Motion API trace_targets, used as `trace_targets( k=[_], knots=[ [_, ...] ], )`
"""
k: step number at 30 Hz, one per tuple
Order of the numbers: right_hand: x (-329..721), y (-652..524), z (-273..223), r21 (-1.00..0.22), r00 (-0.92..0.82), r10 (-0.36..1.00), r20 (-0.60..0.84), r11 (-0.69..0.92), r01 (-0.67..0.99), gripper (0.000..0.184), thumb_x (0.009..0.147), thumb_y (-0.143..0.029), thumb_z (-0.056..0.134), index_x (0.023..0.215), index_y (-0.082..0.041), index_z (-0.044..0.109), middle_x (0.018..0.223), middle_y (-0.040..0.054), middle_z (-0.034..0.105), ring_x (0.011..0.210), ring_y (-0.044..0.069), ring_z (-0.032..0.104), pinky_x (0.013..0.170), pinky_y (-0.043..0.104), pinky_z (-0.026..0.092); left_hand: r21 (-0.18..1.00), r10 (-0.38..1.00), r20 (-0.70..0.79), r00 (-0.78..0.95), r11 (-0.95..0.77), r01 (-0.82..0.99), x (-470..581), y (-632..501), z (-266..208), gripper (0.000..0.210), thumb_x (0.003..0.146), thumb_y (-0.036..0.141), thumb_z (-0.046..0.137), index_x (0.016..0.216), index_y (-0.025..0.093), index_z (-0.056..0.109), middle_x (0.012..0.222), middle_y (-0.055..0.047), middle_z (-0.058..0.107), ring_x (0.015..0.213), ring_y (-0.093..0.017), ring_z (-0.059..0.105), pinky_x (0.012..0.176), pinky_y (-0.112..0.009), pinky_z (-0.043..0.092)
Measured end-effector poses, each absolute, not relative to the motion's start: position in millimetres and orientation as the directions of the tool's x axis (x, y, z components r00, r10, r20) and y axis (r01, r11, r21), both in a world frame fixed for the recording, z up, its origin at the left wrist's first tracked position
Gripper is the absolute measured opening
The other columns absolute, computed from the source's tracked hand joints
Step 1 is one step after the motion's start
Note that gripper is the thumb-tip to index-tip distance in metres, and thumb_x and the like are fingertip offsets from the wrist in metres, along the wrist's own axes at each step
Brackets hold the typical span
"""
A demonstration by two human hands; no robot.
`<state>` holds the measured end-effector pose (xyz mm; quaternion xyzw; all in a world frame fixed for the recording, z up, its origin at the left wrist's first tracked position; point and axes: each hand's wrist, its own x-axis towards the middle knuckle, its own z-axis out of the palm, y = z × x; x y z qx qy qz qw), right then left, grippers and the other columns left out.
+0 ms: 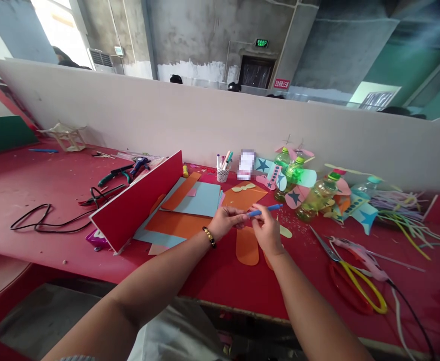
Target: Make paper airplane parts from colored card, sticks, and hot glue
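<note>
A slim blue pen lies crosswise between my hands above the red tabletop. My right hand is closed around its middle, with the far end sticking out to the right. The fingers of my left hand pinch together at the pen's left end; their tips are partly hidden. Just below my hands is an orange paper strip with a rounded end, and a second orange piece is mostly covered by my right wrist. Beyond them sits an orange paper sheet with a small pale-yellow cutout on it.
Blue sheets and orange paper lie left, beside a red divider. A pen cup stands behind. Plastic bottles with paper cutouts are at back right. Scissors and a pink corded glue gun lie right; pliers left.
</note>
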<state>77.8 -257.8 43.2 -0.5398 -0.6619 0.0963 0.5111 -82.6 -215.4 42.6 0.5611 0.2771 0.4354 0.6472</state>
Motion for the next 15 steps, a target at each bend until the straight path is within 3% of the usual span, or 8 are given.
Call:
trace_targets(
  k=[4,8,12,15],
  knots=[
    [87.7,-261.3,45.0,-0.713,0.194,0.802,0.564,0.355,0.605,0.016,0.082,-0.033,0.057,0.094,-0.022,0.053,0.097,0.0084,0.070,0.079,0.021,0.069,0.070,0.034,0.054,0.980,0.833,0.177,0.525,-0.098,-0.175,-84.1,-212.6,40.6,0.054,0.067,0.056,0.069,0.089,0.007,0.069,0.072,-0.009,0.068,0.059,-0.013,0.061,0.062,-0.027,0.051],
    [110.8,-292.1,46.2,-0.773,0.300,0.781,0.548,0.335,0.539,0.020,0.084,-0.041,0.056,0.088,-0.023,0.048,0.095,0.0090,0.070,0.080,0.022,0.070,0.066,0.032,0.055,0.948,0.841,0.255,0.478,-0.315,0.050,-89.2,-201.0,35.3,0.053,0.079,0.059,0.052,0.082,0.008,0.069,0.073,-0.011,0.069,0.062,-0.015,0.062,0.063,-0.027,0.050],
    [134.1,-336.5,35.0,-0.688,0.248,0.809,0.533,0.244,0.683,0.016,0.083,-0.038,0.057,0.089,-0.025,0.049,0.091,0.0105,0.071,0.083,0.026,0.070,0.065,0.035,0.055,0.887,0.822,0.299,0.484,-0.426,0.176,-92.6,-194.3,32.1,0.037,0.079,0.046,0.056,0.078,0.012,0.071,0.071,-0.007,0.069,0.066,-0.016,0.062,0.068,-0.026,0.048],
    [147.8,-356.8,22.1,-0.598,0.127,0.858,0.498,0.234,0.766,0.013,0.084,-0.034,0.056,0.093,-0.026,0.051,0.103,0.0119,0.070,0.089,0.029,0.068,0.070,0.040,0.055,0.843,0.793,0.317,0.520,-0.487,0.229,-93.1,-196.4,33.3,0.025,0.074,0.037,0.062,0.078,0.015,0.074,0.080,-0.006,0.071,0.076,-0.019,0.063,0.074,-0.027,0.047]
  ],
)
